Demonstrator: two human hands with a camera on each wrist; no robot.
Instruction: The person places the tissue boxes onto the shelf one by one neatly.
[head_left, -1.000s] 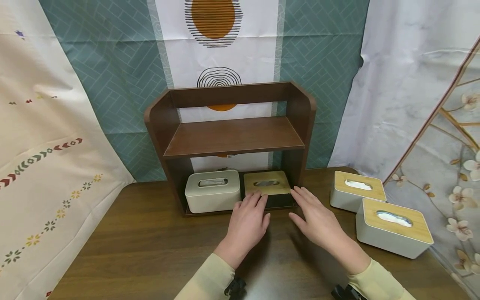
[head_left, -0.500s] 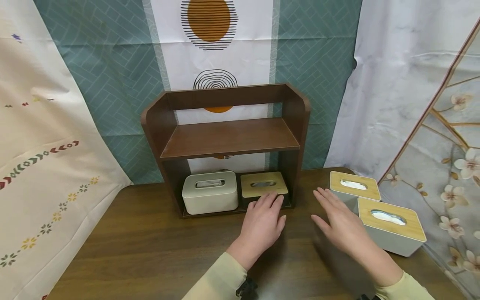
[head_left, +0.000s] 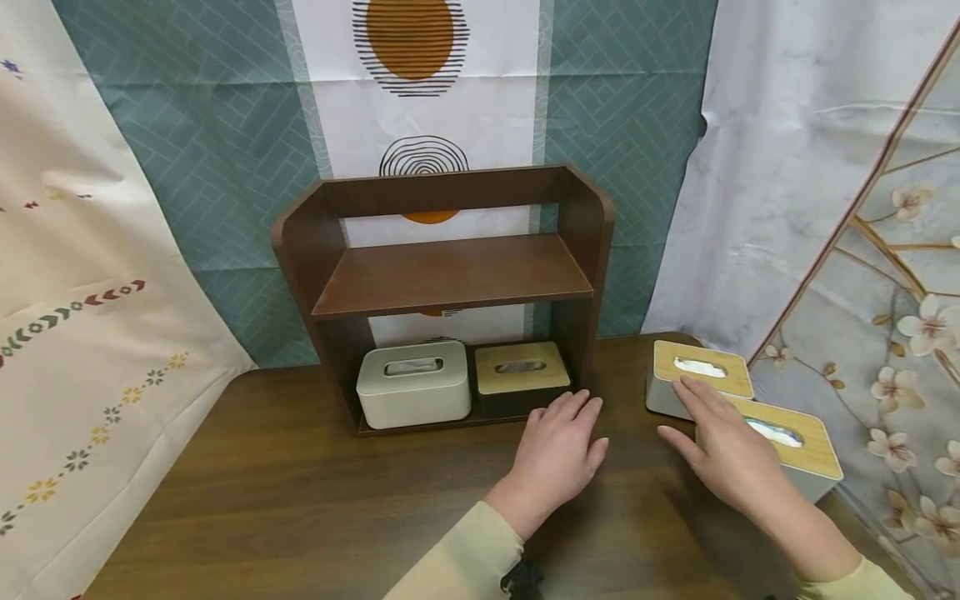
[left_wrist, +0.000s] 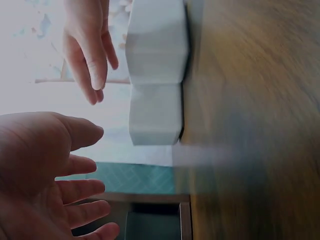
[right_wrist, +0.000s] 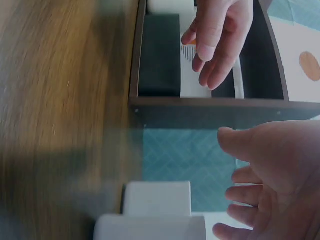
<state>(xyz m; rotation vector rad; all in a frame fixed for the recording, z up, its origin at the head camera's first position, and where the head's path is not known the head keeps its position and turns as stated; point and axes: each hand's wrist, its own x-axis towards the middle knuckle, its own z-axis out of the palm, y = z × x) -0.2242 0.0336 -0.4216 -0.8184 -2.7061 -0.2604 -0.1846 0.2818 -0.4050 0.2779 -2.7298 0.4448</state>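
Note:
My left hand (head_left: pixel 555 454) hovers over the table in front of the shelf's right end, its fingers extended and holding nothing. Out to the right, my right hand (head_left: pixel 731 450) is above the table with straight fingers, also holding nothing. In the head view it partly covers two grey tissue boxes with bamboo lids, the rear one (head_left: pixel 663 397) and the front one (head_left: pixel 813 442). On the lower shelf stand a cream tissue box (head_left: pixel 412 400) and, to its right, a black tissue box with a bamboo lid (head_left: pixel 522 375). In the left wrist view both hands are apart from the grey boxes.
A brown two-tier wooden shelf (head_left: pixel 457 271) stands at the back of the wooden table (head_left: pixel 300 517). Behind it hangs a green and white patterned cloth (head_left: pixel 622 125). Printed cloths also hang along the left (head_left: pixel 90 375) and right (head_left: pixel 795 125) sides.
Both hands have moved right, away from the front of the black tissue box. The right hand has come over to the grey boxes. The view has shifted slightly right.

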